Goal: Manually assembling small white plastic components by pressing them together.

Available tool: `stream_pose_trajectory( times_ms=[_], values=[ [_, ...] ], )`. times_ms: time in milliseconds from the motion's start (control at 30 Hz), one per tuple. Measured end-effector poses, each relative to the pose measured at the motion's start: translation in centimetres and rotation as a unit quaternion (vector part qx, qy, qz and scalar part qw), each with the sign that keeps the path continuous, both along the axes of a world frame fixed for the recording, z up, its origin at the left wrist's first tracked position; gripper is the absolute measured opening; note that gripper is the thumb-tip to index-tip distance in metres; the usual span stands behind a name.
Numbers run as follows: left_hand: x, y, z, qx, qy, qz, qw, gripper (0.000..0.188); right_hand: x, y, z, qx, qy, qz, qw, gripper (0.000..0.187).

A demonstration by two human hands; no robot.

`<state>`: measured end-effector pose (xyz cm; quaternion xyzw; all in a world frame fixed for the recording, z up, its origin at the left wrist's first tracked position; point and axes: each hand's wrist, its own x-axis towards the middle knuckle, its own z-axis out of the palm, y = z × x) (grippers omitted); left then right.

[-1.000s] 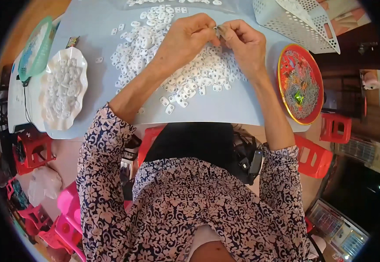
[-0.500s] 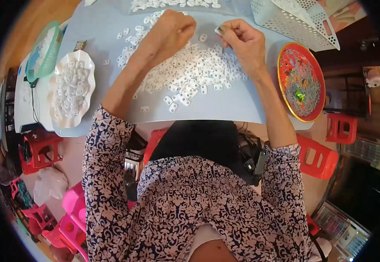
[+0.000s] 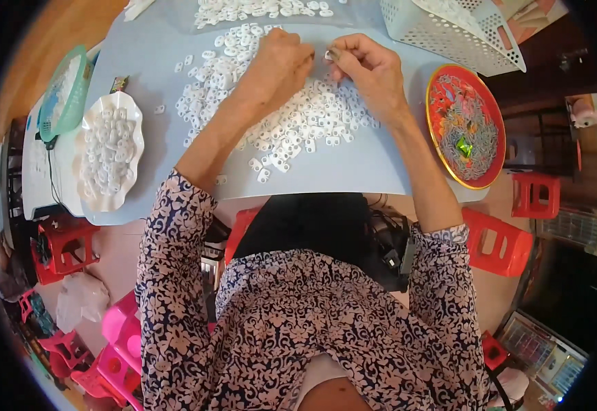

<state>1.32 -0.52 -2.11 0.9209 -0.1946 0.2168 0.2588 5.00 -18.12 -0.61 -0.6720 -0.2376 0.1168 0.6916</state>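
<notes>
Above a wide pile of small white plastic pieces with two holes each (image 3: 302, 127), my two hands are close together. My right hand (image 3: 374, 77) pinches one white two-holed piece (image 3: 328, 55) between thumb and forefinger. Just left of it, my left hand (image 3: 278, 72) is closed with curled fingers. Its fingertips are turned away, so whatever they hold is hidden. On the right, a red oval tray with a gold rim (image 3: 433, 130) contains many small grey screw-like parts (image 3: 480, 133) and a shiny green wrapper (image 3: 464, 146).
A white scalloped dish (image 3: 138, 147) filled with similar white pieces stands at the left, beside a green basket (image 3: 79, 92). Beyond the pile lies a clear bag of white pieces (image 3: 264, 9). A perforated white basket (image 3: 442, 41) occupies the far right. Red stools (image 3: 497, 240) stand below the table.
My right hand has moved left with the white piece, and my left hand has shifted slightly right and down. The gap between them is narrower. The whole view has shifted a little.
</notes>
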Motion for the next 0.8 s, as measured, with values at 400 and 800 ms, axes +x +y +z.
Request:
stream_pose_trajectory(
  times_ms=[400, 800],
  values=[
    [1.3, -1.3, 1.2, -0.022, 0.002, 0.025, 0.999, 0.011, 1.8, -0.9, -0.7, 0.121, 0.026, -0.076, 0.989, 0.016],
    [2.2, -2.3, -0.1, -0.067, 0.022, 0.009, 0.997, 0.011, 1.6, -1.1, -0.4, 0.076, 0.034, -0.046, 0.995, 0.015]
  ],
)
